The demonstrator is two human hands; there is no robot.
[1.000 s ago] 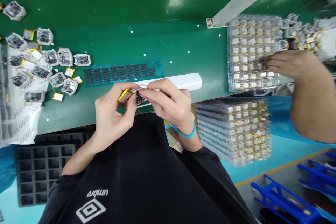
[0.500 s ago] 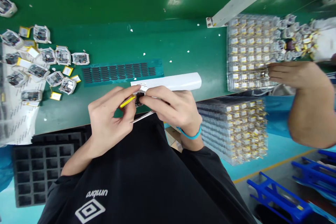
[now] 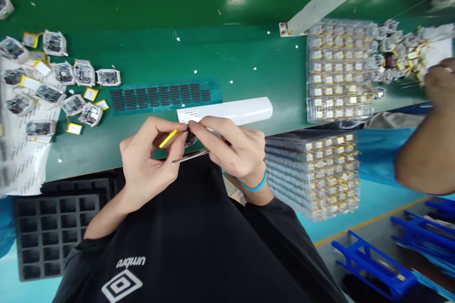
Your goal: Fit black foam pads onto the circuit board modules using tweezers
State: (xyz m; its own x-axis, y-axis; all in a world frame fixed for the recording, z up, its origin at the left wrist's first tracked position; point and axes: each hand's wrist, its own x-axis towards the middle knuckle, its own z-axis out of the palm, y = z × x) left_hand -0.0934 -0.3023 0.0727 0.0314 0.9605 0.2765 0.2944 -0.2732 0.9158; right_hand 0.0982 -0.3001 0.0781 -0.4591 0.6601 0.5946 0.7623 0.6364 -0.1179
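Head view: left hand (image 3: 149, 161) and right hand (image 3: 231, 147) pinch closed on a half-hidden dark component (image 3: 191, 139).

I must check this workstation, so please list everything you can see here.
workbench: one, green, across the upper view
wrapped circuit modules: about twelve, silver-white, bench left
pad sheet: one, black on teal, bench middle
rolled sheet: one, white, bench middle
battery stacks: two, clear and yellow, right
foam tray: one, black, lower left
racks: several, blue, lower right
co-worker's arm: one, bare, far right
yellow pouch battery: one, yellow, left fingers
small dark module: one, black, between hands
tweezers: one pair, silver, below hands
left hand: one, bare, bench edge
right hand: one, bare, blue wristband
shirt: one, black, bottom
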